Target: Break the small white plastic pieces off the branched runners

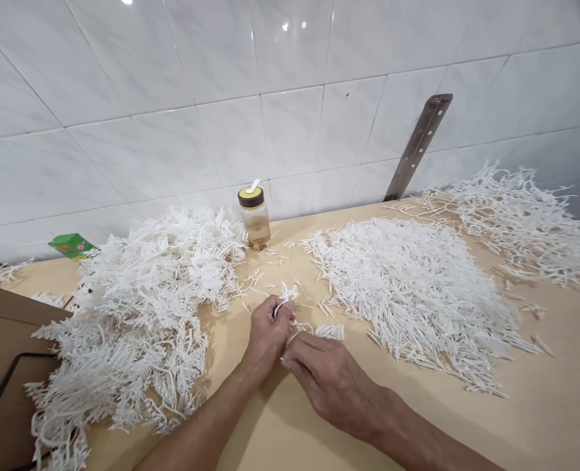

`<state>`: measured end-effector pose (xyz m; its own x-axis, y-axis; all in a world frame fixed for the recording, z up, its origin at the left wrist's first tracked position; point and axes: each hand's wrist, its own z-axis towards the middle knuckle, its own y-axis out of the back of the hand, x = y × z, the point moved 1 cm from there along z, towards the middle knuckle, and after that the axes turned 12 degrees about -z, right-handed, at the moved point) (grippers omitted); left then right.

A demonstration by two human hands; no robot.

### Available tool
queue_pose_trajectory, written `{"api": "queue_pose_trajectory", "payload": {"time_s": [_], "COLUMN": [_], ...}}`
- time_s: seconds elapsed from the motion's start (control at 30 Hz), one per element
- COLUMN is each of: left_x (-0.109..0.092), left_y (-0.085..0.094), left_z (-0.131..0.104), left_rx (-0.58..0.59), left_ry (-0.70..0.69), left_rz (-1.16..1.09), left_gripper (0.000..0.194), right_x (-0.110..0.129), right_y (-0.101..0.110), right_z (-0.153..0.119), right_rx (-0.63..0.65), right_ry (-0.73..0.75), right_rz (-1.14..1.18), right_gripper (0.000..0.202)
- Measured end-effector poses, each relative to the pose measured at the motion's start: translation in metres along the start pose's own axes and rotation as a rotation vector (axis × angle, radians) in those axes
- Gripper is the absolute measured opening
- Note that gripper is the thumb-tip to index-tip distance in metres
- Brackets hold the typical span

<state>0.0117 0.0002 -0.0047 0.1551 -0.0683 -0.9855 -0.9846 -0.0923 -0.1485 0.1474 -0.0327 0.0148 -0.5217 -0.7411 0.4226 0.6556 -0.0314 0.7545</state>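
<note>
Near the middle of the table, my left hand (270,330) is closed in a pinch on a white branched strand (289,294), whose splayed end sticks up past the fingertips. Just to its right, my right hand (322,369) is closed too, fingers bent and pressed together; what they grip is hidden. A short row of thin white sticks (330,331) shows right behind the right knuckles; I cannot tell if it is held or lying there. To the left spreads a heap of white branched strands (157,307). On the right lies a pile of short white sticks (412,288).
Bare, thinner white strands (530,219) form a heap at the far right. A clear jar with a dark-rimmed yellow lid (255,222) stands by the tiled wall. A metal strip (420,147) leans there. Left are a green carton (71,244) and a brown box (10,366).
</note>
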Motion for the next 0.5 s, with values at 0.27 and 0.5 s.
{"api": "queue_pose_trajectory", "payload": {"time_s": [0.27, 0.5], "left_x": [-0.012, -0.016], "left_y": [0.005, 0.01], "left_z": [-0.003, -0.002], "left_rx": [0.051, -0.012], "left_ry": [0.041, 0.082], "left_rz": [-0.232, -0.433], "left_gripper": [0.034, 0.021], "right_x": [-0.059, -0.065], "right_y": [0.054, 0.062], "right_z": [0.001, -0.004], "right_rx": [-0.349, -0.25], "right_ry": [-0.441, -0.595], "right_rz": [-0.26, -0.295], "right_gripper": [0.013, 0.026]}}
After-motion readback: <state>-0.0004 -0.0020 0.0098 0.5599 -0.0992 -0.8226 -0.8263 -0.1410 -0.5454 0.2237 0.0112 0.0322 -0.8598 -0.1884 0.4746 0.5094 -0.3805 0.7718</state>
